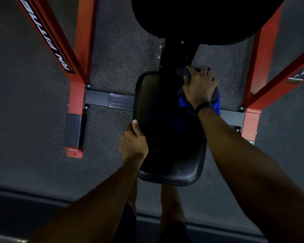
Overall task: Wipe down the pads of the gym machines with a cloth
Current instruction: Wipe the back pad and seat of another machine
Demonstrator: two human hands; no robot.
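1. Seat pad, black, lies nearest; the left hand clamps its near-left edge, thumb on top.
2. Right hand presses a bunched blue cloth on the pad's far-right corner; hands well apart.
3. Step judged: wiping the seat. Next move likely calls for sweeping strokes across the unwiped middle.
4. Beyond: back pad, red frame, speckled floor; dim room.
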